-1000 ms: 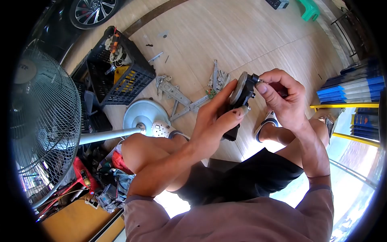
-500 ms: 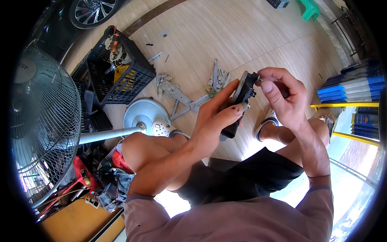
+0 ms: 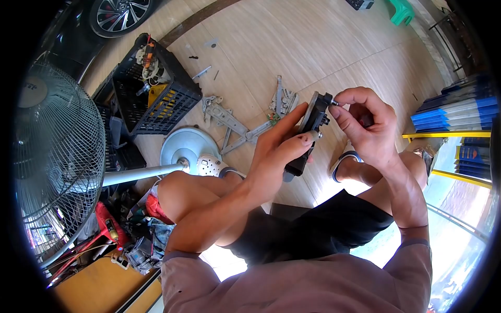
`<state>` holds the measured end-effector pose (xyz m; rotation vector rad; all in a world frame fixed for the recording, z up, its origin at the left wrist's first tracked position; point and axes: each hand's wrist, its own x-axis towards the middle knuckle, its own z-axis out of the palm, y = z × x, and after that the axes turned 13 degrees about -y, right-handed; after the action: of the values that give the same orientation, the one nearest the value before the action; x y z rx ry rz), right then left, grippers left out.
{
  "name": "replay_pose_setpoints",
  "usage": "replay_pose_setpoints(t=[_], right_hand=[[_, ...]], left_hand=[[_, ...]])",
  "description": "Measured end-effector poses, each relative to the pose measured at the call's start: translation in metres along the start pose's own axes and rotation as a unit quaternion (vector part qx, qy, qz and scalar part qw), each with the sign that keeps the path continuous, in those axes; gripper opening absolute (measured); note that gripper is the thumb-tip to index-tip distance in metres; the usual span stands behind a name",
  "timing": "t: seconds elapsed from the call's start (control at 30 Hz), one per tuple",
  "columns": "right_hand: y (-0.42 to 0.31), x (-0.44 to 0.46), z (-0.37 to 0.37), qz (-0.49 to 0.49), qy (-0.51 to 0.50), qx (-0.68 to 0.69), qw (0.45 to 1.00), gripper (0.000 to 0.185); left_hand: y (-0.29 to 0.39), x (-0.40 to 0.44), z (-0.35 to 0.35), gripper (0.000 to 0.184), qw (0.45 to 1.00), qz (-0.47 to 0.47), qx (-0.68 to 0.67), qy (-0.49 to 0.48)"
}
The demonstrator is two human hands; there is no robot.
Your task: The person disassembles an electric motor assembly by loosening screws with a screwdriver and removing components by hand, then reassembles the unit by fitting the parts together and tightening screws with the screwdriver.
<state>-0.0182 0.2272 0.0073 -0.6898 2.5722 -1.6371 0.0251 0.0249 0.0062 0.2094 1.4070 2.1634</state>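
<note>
My left hand (image 3: 279, 151) is wrapped around a black mechanical part (image 3: 314, 117) with a grey edge, its thumb pressed along the near side. The part is held tilted above the floor, between my knees. At its upper end my right hand (image 3: 368, 120) pinches a small metal piece (image 3: 334, 103), which looks like a screw, between thumb and index finger. That piece touches or nearly touches the part's tip; I cannot tell which. On the floor beyond lies a metal scissor-type window regulator (image 3: 235, 128).
A black plastic crate (image 3: 167, 104) with tools and parts stands at left, behind a standing fan (image 3: 57, 151) with a round base (image 3: 190, 146). Blue-and-white packs (image 3: 454, 115) fill a yellow-edged rack at right. A car wheel (image 3: 122, 15) and green stool (image 3: 401, 11) are farther off.
My right thumb and index finger have closed together on the small metal piece at the part's upper end. The black part has turned slightly in my left hand.
</note>
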Motion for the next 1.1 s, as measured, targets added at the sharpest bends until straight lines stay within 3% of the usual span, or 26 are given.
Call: replay_pose_setpoints(t=[0.33,0.43,0.53,0.63,0.87,0.97,1.1], right_hand=[[0.002,0.002,0.004,-0.034,0.020,0.004,0.999,0.022],[-0.005,0.001,0.002,-0.006,0.039,-0.012,0.999,0.018],[-0.001,-0.002,-0.006,-0.056,0.029,-0.103,0.993,0.009],[-0.011,-0.004,-0.002,-0.089,-0.046,-0.057,0.993,0.006],[-0.005,-0.008,0.012,0.005,-0.127,0.077,0.989,0.011],[-0.017,-0.005,0.004,0.120,-0.191,0.153,0.962,0.013],[-0.013,-0.003,0.009,0.098,-0.206,0.248,0.941,0.021]], left_hand=[[-0.004,0.001,-0.003,0.064,0.999,0.011,-0.033,-0.017],[-0.004,0.001,-0.001,0.062,0.999,0.012,-0.039,-0.004],[-0.004,0.001,0.000,0.060,1.000,0.004,-0.026,0.014],[-0.004,0.001,0.002,0.059,0.999,-0.001,-0.011,0.038],[-0.004,0.003,0.003,0.059,0.998,0.011,0.022,0.056],[-0.008,0.006,0.001,0.061,0.997,0.035,0.041,0.054],[-0.014,0.008,-0.005,0.060,0.996,0.040,0.072,0.047]])
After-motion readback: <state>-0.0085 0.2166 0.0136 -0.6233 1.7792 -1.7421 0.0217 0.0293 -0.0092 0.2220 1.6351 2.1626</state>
